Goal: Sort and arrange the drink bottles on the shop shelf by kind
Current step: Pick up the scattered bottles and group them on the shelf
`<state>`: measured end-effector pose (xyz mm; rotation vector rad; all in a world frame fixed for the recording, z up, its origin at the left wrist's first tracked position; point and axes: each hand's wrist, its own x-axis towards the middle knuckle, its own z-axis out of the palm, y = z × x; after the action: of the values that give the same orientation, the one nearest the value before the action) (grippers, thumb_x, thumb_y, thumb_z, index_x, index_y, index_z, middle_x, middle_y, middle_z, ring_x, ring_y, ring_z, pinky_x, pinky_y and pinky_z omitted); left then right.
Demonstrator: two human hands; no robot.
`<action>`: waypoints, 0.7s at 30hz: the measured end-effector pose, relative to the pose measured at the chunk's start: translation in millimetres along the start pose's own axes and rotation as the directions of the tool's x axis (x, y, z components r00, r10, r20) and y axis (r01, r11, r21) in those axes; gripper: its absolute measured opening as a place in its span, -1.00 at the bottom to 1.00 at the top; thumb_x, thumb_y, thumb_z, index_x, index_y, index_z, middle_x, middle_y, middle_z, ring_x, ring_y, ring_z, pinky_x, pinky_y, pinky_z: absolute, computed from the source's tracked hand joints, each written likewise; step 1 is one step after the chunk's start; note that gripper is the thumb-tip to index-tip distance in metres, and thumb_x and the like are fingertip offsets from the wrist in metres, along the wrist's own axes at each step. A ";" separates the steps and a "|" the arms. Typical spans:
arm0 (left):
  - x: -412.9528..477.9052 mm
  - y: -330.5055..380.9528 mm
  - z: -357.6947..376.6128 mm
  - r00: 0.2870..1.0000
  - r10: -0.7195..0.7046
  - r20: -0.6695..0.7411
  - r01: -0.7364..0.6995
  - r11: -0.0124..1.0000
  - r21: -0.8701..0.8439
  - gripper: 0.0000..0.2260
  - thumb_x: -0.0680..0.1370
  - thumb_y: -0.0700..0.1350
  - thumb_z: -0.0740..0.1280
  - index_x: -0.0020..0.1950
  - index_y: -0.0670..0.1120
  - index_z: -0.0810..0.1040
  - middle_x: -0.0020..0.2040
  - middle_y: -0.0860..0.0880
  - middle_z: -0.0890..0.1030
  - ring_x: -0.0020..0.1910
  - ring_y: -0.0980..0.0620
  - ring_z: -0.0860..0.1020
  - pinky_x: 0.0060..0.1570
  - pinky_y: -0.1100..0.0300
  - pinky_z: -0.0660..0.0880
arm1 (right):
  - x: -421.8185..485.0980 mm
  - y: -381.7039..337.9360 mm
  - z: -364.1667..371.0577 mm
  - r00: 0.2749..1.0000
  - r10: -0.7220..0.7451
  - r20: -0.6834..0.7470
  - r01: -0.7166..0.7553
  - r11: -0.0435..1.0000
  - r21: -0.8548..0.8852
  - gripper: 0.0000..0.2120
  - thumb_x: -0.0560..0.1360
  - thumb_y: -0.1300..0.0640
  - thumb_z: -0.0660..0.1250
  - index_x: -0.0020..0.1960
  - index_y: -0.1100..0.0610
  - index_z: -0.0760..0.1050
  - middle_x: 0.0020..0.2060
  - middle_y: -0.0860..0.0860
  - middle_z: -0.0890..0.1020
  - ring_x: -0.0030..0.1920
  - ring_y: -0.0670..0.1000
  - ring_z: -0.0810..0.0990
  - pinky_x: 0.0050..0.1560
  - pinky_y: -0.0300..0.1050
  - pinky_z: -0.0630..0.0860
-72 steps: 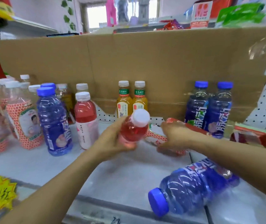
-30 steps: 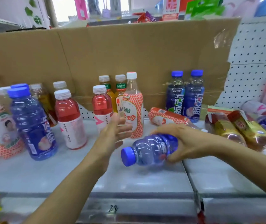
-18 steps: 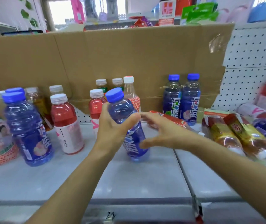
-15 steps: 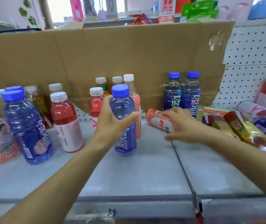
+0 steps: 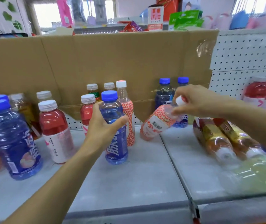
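Observation:
My left hand (image 5: 104, 126) grips a blue-capped blue drink bottle (image 5: 117, 143) that stands upright on the grey shelf (image 5: 137, 178). My right hand (image 5: 193, 101) pinches the neck of an orange-patterned bottle (image 5: 156, 125), which is tilted with its base on the shelf. Right behind the blue bottle stands another orange-patterned bottle (image 5: 127, 110) with a white cap, next to a red drink bottle (image 5: 87, 110). Two blue bottles (image 5: 164, 92) stand at the back, partly hidden by my right hand.
At the left stand a large blue bottle (image 5: 14, 139), a red bottle (image 5: 56, 131) and amber ones behind. Wrapped packs of amber bottles (image 5: 223, 139) lie at the right. A cardboard sheet (image 5: 113, 62) and pegboard (image 5: 245, 62) back the shelf.
My right hand took the lying orange-patterned bottle by its neck and raised it to a tilt. My left hand keeps hold of the upright blue bottle.

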<state>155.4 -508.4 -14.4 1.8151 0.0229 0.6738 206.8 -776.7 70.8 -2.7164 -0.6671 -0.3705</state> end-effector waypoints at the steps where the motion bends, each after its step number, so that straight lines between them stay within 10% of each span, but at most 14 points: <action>1: -0.1 0.5 0.3 1.000 -0.002 -0.001 0.002 1.000 0.001 -0.36 0.36 0.06 0.56 0.35 0.11 0.35 0.13 0.16 0.60 0.02 0.15 0.61 -0.17 0.28 0.48 | 7.1 -8.0 -9.3 1.000 -0.014 -0.009 0.015 0.997 0.078 -0.72 0.36 -0.12 0.50 -0.12 0.05 0.54 -0.28 -0.04 0.60 -0.31 -0.06 0.58 -0.37 -0.16 0.44; 16: -11.8 8.2 -0.6 1.000 -0.008 0.015 0.007 0.998 0.060 -0.30 0.43 0.00 0.51 0.46 0.13 0.22 0.23 0.19 0.50 0.14 0.17 0.54 0.00 0.27 0.48 | 40.8 -56.4 17.4 0.989 -0.148 -0.011 0.140 0.904 0.403 -0.82 0.53 -0.02 0.40 0.01 0.07 0.54 -0.29 -0.02 0.61 -0.47 -0.18 0.51 -0.46 -0.29 0.47; 21: -49.6 24.1 2.7 0.893 0.435 -0.113 -0.365 0.848 0.384 -0.30 0.46 -0.05 0.49 0.51 -0.13 0.24 0.41 -0.07 0.31 0.35 0.18 0.27 0.32 0.51 0.23 | 15.7 -7.6 5.7 0.991 -0.135 0.017 0.116 0.908 0.402 -0.76 0.54 -0.07 0.37 0.18 -0.07 0.56 -0.03 -0.17 0.66 -0.06 -0.22 0.63 -0.08 -0.30 0.51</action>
<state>107.7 -536.2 -15.0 2.1157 -0.1174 1.2131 217.5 -761.9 72.5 -2.3035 -0.8319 -0.1774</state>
